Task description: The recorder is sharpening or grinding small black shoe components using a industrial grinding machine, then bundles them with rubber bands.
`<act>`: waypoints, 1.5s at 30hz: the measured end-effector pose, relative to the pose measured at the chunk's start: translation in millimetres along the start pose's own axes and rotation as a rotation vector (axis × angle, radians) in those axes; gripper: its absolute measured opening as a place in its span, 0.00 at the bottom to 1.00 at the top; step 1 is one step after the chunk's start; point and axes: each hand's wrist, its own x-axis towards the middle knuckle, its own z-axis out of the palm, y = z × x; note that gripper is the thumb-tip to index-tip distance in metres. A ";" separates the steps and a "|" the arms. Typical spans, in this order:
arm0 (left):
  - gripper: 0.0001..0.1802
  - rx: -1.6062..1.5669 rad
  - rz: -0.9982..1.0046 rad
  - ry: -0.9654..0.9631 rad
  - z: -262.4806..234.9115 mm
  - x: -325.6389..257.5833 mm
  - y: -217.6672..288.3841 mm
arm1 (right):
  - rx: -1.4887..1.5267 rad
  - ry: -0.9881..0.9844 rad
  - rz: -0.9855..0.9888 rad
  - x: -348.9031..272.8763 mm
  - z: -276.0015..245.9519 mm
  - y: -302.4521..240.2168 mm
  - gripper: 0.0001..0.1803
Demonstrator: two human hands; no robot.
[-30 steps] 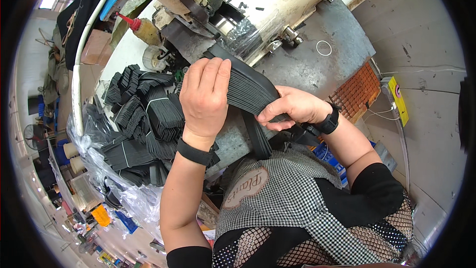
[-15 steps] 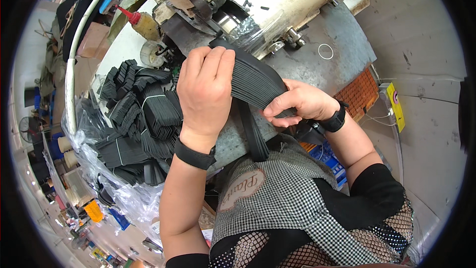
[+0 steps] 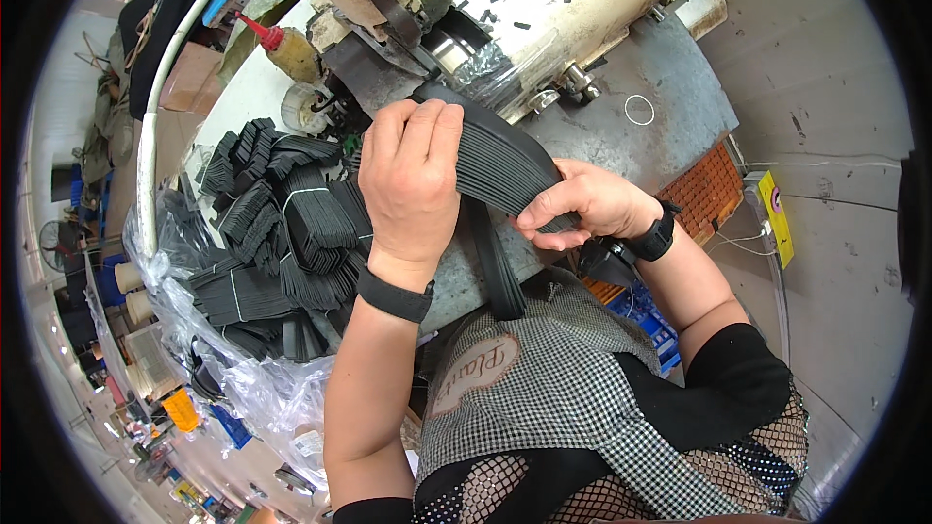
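Note:
A thick stack of flat black strips bows between my two hands, in front of a cream-coloured machine. My left hand is closed over its left end, fingers bent, close to the dark metal guide of the machine. At the other end, my right hand pinches the strips between thumb and fingers. Below the stack, a second bunch of black strips hangs over the table edge towards my apron. Left of my left hand lies a heap of black strip bundles, some tied with thin white bands.
A red-tipped bottle and a small clear cup stand beside the machine. On the grey metal tabletop lies a white ring. Crumpled clear plastic hangs at the left. Small black scraps dot the machine's top.
Both hands keep their grip on the stack, which has hardly moved. My left hand and wrist sit slightly further right in view, along with a small shift of the whole scene.

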 end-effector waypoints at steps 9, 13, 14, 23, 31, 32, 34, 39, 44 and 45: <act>0.13 0.042 0.070 0.097 11.6 -1.6 -2.7 | -0.002 0.023 -0.024 -2.6 -0.1 3.5 0.08; 0.14 0.009 0.070 0.119 13.6 -8.9 -6.5 | 0.014 0.023 -0.024 -1.2 -2.1 8.6 0.08; 0.14 0.007 0.071 0.119 13.3 -10.4 -6.9 | 0.008 0.046 -0.016 -0.6 -0.9 10.1 0.08; 0.24 -0.066 0.064 0.158 16.5 -10.4 -9.3 | 0.044 -0.012 -0.098 -1.1 -1.1 10.2 0.09; 0.15 -0.011 0.078 0.168 16.0 -5.2 -12.8 | 0.084 -0.050 -0.123 0.7 0.6 6.4 0.10; 0.15 -0.006 0.077 0.169 16.6 -4.6 -12.5 | 0.089 -0.018 -0.112 0.3 1.5 6.1 0.10; 0.15 -0.026 0.093 0.174 18.6 -4.8 -10.9 | 0.098 -0.036 -0.138 0.2 0.3 10.5 0.10; 0.15 -0.030 0.093 0.173 20.5 -9.6 -11.9 | 0.148 -0.061 -0.140 -0.2 1.2 15.1 0.10; 0.15 -0.069 0.117 0.187 20.4 -10.2 -14.4 | 0.175 -0.054 -0.155 2.3 4.6 19.4 0.10; 0.15 -0.071 0.117 0.187 20.2 -10.4 -14.3 | 0.176 -0.054 -0.165 2.7 5.0 19.9 0.11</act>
